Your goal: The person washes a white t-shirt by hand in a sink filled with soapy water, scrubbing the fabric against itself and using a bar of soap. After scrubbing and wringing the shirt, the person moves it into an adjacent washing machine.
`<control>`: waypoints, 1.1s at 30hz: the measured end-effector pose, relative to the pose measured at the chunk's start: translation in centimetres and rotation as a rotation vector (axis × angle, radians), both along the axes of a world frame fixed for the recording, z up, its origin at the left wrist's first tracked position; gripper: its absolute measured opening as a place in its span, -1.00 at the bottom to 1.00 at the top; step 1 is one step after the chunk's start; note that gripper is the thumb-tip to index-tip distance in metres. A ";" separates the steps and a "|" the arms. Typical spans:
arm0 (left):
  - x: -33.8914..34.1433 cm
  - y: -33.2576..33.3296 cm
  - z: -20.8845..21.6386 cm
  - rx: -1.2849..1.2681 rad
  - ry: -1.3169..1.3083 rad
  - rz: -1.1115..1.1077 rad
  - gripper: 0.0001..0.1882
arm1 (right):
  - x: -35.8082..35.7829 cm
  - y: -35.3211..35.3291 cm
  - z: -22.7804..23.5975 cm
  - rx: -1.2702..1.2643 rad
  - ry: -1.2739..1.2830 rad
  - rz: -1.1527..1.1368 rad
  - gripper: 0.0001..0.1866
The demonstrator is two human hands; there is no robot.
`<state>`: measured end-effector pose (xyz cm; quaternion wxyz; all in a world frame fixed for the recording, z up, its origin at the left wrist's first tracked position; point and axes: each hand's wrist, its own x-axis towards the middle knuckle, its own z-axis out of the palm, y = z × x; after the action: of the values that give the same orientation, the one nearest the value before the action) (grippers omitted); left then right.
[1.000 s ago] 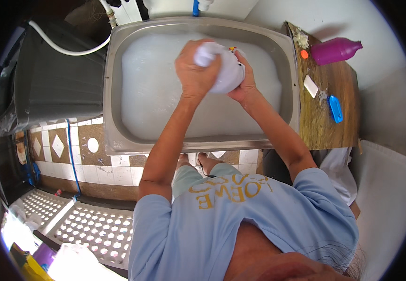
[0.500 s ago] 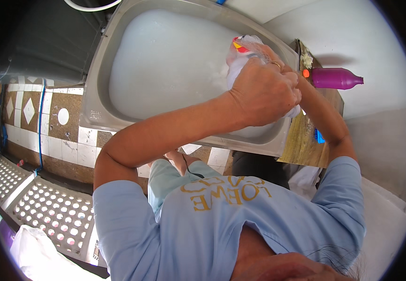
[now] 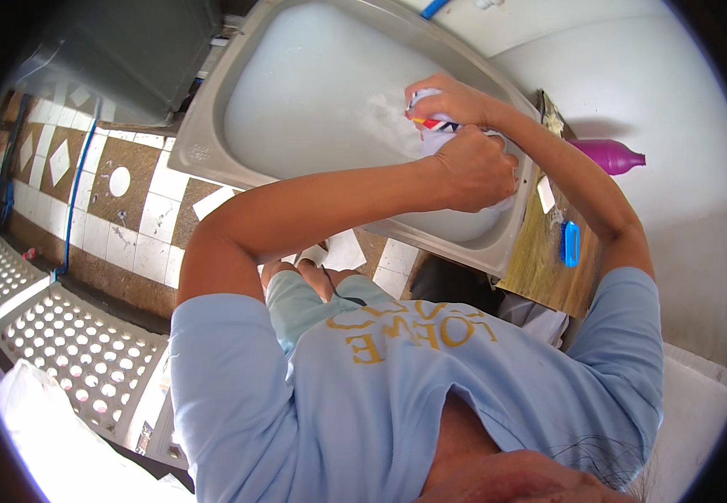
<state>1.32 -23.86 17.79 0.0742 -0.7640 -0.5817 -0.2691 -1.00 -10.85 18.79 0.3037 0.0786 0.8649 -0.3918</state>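
Over the right part of a grey basin (image 3: pixel 200 159) full of cloudy, whitish water (image 3: pixel 313 92), I hold a bunched white cloth (image 3: pixel 437 142) with a red, yellow and black print. My left hand (image 3: pixel 476 168) is closed round its nearer part, in a fist. Just beyond, my right hand (image 3: pixel 451 101) is wrapped over the far end of the cloth, fingers bent. The two hands are close together, and most of the cloth is hidden in them. A small part of it shows under my left hand, near the basin's right rim.
Right of the basin, a wooden board (image 3: pixel 539 260) bears a white bar (image 3: pixel 545 194) and a blue brush (image 3: pixel 571 243). A purple bottle (image 3: pixel 610 157) is behind my right forearm. At left are a dark grey bin-like container (image 3: pixel 129 59) and a perforated plastic surface (image 3: pixel 78 360).
My right hand has come out from behind the left and now grips the cloth's far end. More of the board shows, with the white bar and blue brush. The whole view has shifted slightly.
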 end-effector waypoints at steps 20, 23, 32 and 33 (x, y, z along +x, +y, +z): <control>-15.7 -22.7 1.1 0.773 -0.934 0.540 -0.48 | -6.8 -15.6 8.3 -0.743 0.634 -0.486 -0.59; -22.1 -31.0 2.7 1.041 -1.750 0.513 -0.66 | -11.1 -23.9 8.7 -0.979 0.955 0.171 -0.39; -30.7 -53.3 7.7 1.101 -1.109 0.706 -0.69 | -22.2 -47.6 5.8 -0.997 0.373 0.014 -0.63; -31.2 -54.8 8.2 1.110 -0.997 0.751 -0.72 | -23.6 -49.2 6.1 -0.889 0.425 0.112 -0.61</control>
<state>-29.85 -78.63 25.97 0.2585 -0.1631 -0.5453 -0.7805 -24.59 -60.02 24.89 0.1452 -0.1869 0.6599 -0.7131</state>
